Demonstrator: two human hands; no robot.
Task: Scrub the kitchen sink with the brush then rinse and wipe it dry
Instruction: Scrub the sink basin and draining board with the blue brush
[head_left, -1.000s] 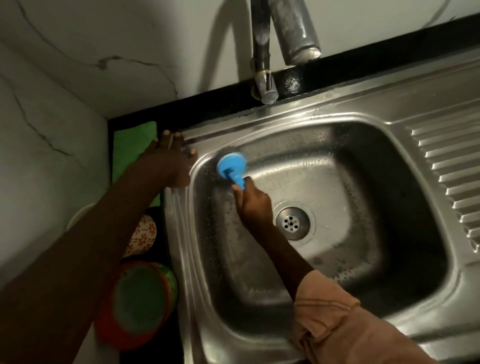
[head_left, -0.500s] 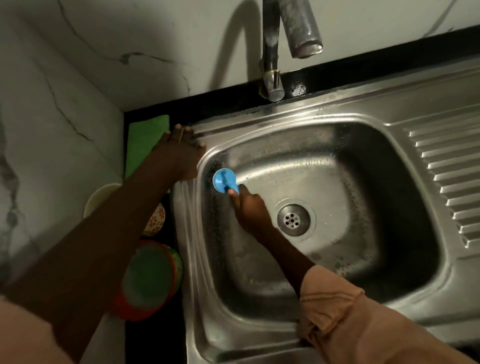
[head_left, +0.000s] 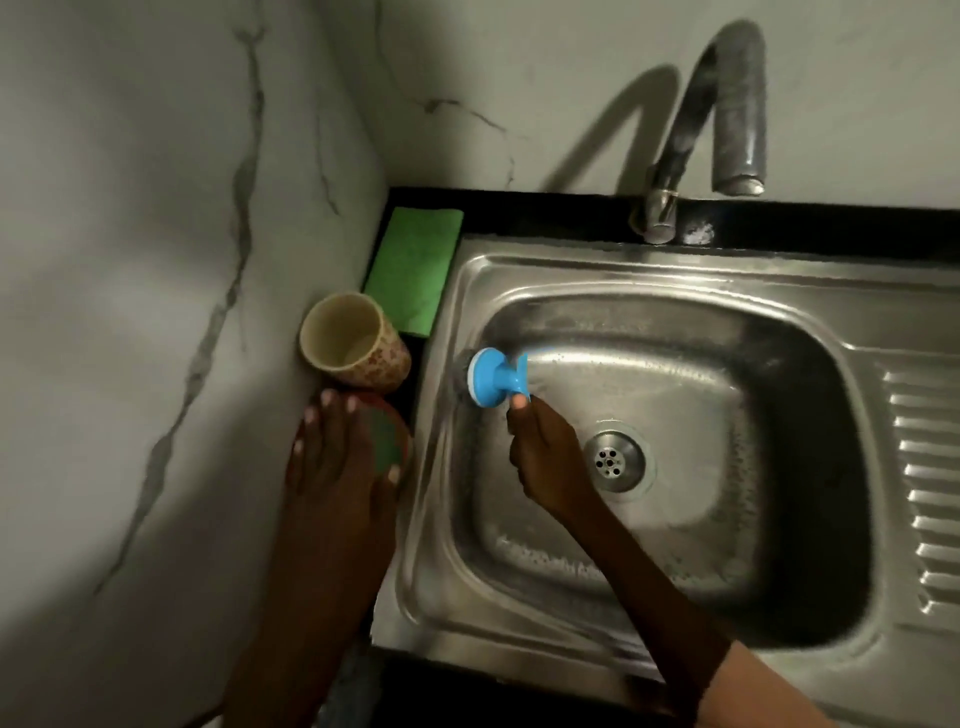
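The steel sink (head_left: 675, 280) fills the right of the head view, its basin wet and its drain (head_left: 613, 460) near the middle. My right hand (head_left: 545, 452) is inside the basin and grips the handle of a blue round brush (head_left: 493, 378). The brush head presses against the basin's left wall near the rim. My left hand (head_left: 343, 457) lies with spread fingers over a red-and-green bowl (head_left: 387, 441) on the counter left of the sink. A folded green cloth (head_left: 413, 270) lies at the back left corner.
A patterned cup (head_left: 353, 353) stands tilted between the cloth and the bowl. The curved tap (head_left: 727, 130) rises at the back over the black counter strip (head_left: 805, 223). A ribbed drainboard (head_left: 924, 483) runs along the right. Marble walls close in the left and back.
My left hand left the sink's back left corner and came down onto the bowl. The brush slid along the left wall toward me. The camera swung left.
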